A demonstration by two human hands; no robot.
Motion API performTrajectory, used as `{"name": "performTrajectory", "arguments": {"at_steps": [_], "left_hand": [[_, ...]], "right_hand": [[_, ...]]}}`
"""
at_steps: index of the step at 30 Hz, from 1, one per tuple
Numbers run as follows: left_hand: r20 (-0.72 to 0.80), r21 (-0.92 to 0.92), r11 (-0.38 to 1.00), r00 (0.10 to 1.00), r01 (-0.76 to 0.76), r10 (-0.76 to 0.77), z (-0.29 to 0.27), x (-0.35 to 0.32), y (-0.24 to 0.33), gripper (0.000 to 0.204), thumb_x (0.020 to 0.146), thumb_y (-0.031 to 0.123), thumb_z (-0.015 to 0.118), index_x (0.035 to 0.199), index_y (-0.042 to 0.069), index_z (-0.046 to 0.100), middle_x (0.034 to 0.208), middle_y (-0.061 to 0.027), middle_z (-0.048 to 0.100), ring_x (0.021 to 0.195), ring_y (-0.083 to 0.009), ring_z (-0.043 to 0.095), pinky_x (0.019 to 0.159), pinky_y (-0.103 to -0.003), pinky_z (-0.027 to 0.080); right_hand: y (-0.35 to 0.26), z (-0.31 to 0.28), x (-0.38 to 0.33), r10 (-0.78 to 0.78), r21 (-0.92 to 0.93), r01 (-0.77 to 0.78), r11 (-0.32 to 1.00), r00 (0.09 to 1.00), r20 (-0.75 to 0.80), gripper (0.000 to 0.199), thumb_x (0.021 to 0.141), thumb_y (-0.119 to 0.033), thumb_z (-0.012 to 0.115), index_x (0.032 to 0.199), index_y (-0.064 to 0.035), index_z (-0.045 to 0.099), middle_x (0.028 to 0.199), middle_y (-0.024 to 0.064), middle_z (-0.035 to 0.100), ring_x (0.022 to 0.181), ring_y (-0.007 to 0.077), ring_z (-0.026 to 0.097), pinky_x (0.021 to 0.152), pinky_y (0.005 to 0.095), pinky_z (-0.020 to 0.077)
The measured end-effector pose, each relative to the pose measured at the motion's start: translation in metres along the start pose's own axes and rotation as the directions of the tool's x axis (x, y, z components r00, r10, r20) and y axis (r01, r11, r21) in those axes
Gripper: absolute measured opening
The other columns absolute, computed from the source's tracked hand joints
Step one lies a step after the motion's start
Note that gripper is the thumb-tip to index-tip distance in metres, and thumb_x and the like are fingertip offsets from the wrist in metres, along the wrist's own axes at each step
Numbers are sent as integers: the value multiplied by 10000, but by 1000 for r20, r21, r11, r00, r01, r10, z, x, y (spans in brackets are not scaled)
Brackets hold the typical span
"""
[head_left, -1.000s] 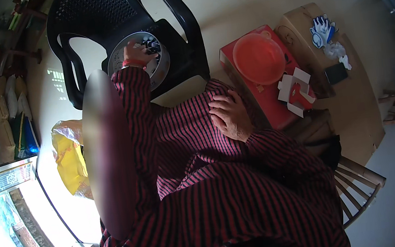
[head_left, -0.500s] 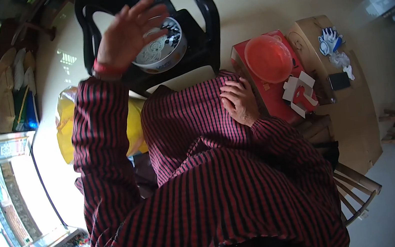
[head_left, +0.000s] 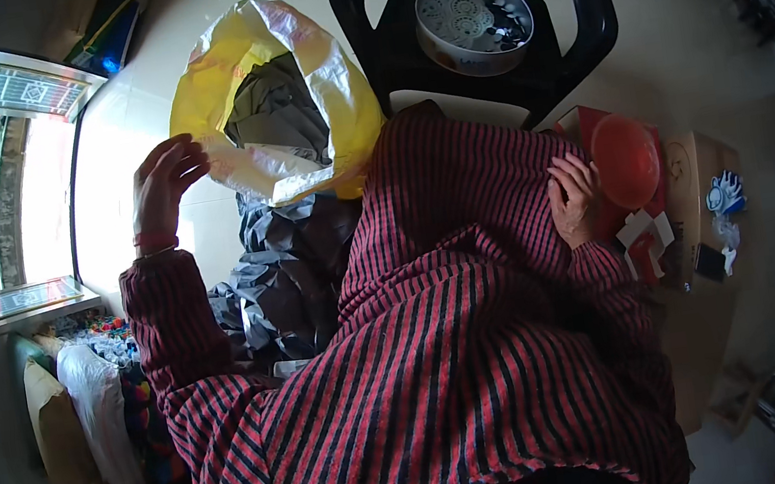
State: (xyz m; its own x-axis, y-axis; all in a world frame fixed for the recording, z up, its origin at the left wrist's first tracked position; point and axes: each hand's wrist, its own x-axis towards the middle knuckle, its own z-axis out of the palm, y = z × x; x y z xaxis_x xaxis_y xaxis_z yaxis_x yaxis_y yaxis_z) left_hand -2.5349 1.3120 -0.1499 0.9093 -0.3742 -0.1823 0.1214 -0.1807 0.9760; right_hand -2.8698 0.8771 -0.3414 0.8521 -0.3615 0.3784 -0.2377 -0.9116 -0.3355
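Observation:
My left hand reaches out at the left with its fingers loosely bent and apart. Its fingertips come right up to the rim of a large yellow and silvery bag; whether they touch it I cannot tell. The bag stands wide-mouthed on the floor, with dark grey-green folded cloth inside. Flat on the striped cloth over my lap lies my right hand, fingers extended and holding nothing. Close beside it is a translucent red plastic basin.
A black plastic armchair ahead bears a round white tub with small dark pieces. Dark crumpled plastic lies below the bag. At right are a cardboard box, an opened small carton and blue-white gloves. Filled sacks stand lower left.
My view has swung left, bringing the yellow bag fully into sight. My left hand has come down from above the tub to the bag's left rim. My right hand still rests on my lap.

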Motion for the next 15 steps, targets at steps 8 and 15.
{"name": "performTrajectory", "arguments": {"at_steps": [8,15], "left_hand": [[558,795,227,825,-562,87,-17,193,-125,189,755,198,615,854,53,686,861,-94,659,710,-177,618,699,-269,498],[-395,797,468,916,383,-76,22,271,-203,716,623,430,715,1224,101,506,1112,-213,593,947,-314,607,841,-386,491]], "right_hand": [[-9,0,5,39,-45,-36,998,997,64,186,881,-101,531,1023,-33,629,1185,64,574,1192,249,464,1074,467,262],[-13,-5,5,92,-56,-88,995,993,68,187,872,-89,534,1017,-24,631,1162,72,586,1188,261,468,1069,460,269]]}}
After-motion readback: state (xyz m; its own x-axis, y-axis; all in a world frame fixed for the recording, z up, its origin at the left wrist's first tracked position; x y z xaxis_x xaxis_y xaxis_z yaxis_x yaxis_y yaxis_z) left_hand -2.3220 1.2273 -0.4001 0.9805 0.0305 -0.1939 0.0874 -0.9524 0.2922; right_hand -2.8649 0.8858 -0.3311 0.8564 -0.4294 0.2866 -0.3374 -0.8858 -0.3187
